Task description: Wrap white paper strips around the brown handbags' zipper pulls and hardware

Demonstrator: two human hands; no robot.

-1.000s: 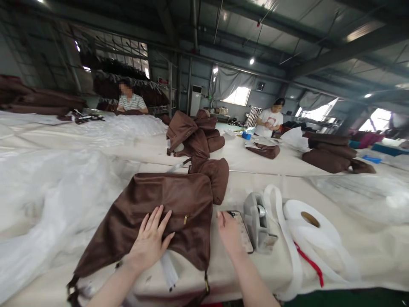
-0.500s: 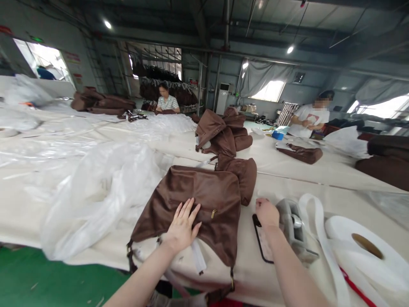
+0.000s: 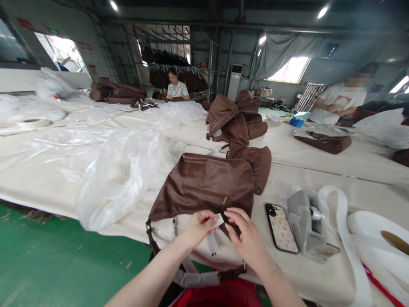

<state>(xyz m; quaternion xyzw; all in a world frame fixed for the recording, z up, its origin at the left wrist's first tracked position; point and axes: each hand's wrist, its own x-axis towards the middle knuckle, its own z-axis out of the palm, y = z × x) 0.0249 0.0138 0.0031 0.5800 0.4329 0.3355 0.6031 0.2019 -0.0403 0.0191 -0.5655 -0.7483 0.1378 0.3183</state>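
Note:
A brown leather-look shoulder bag lies flat in front of me, a gold zip pull on its front. Over the bag's near edge, my left hand pinches a small white piece, perhaps a label or a bit of tape. Close beside it is my right hand, thumb and fingers bent but apart, with nothing clearly between them. A white strip hangs below my left hand. The bag's strap, partly wrapped in pale material, droops over the table's front edge.
Right of the bag are a phone, a grey tape dispenser and a large white roll. Clear plastic lies to the left. More brown bags are piled behind. Two people are across the table.
My left hand has lifted off the bag and now pinches a small white piece. My right hand has moved left from beside the phone to meet it. The view has shifted too.

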